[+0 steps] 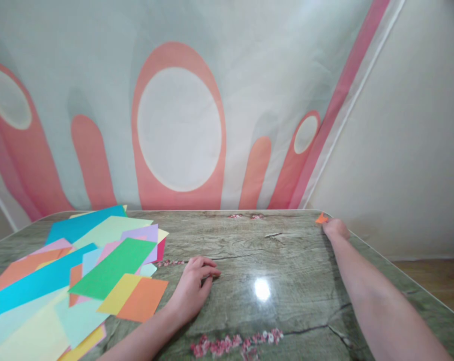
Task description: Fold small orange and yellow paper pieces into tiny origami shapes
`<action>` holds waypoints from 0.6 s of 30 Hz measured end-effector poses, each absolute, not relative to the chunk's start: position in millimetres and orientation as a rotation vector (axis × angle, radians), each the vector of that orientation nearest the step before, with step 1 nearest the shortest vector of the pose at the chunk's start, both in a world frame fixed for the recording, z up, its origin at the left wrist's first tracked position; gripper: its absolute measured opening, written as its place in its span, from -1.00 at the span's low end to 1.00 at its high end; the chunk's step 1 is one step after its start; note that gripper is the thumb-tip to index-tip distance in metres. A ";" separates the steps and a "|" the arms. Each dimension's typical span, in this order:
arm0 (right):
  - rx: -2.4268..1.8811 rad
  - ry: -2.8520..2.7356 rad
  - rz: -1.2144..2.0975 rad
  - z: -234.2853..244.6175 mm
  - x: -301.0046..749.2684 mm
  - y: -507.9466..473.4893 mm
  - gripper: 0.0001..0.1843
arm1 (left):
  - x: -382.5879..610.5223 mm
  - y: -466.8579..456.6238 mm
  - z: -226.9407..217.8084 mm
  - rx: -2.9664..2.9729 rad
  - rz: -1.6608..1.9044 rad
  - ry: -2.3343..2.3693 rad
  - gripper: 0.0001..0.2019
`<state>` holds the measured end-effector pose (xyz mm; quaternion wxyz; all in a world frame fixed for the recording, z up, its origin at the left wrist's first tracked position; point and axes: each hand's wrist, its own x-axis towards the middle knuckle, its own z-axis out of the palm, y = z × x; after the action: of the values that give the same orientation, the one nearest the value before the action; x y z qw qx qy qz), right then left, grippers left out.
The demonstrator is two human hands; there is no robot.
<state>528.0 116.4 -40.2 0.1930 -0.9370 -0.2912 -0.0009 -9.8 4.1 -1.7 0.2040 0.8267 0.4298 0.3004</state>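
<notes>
Evidently the step in hand is at the far right corner of the surface (245,281): the right hand (335,229) is stretched out there, its fingertips at a small orange piece (320,218), perhaps folded paper. Piece sits just inside the rounded edge. Fingers mostly hidden behind the hand; cannot tell whether they pinch it or merely touch it.

Left hand (197,283) well apart from the right, lying near the middle, fingers loosely spread and bent, nothing in it. Just left of it, overlapping coloured sheets cover the left side, a green sheet (114,268) on top and an orange sheet (143,299) nearest the hand.

Judgement: a setting-down or picking-up step; one view does not settle which. Either way, the next move calls for a light fingertip touch, keeping the piece from slipping over the edge or being crushed. Left hand seems free to wait.
</notes>
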 end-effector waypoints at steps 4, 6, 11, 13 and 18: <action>-2.629 -0.757 -0.004 -44.3 535.9 126.4 -0.61 | -9.5 3.6 -1.5 2.296 0.835 1.200 -0.74; -2.631 -0.735 -0.006 -46.0 539.1 131.5 -0.61 | -9.3 3.6 -1.5 2.290 0.831 1.203 -0.74; -2.639 -0.707 -0.023 -48.6 544.0 141.6 -0.59 | -9.5 3.8 -1.6 2.286 0.827 1.208 -0.73; -2.640 -0.717 -0.032 -49.2 544.8 143.5 -0.60 | -9.8 3.8 -1.9 2.288 0.826 1.212 -0.73; -2.636 -0.761 -0.055 -51.8 546.3 143.6 -0.61 | -9.7 3.9 -2.3 2.286 0.825 1.212 -0.74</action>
<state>546.3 143.6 -51.8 0.1976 -0.9417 -0.2718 -0.0197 -9.7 3.9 -2.3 0.2114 0.8228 0.4362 0.2969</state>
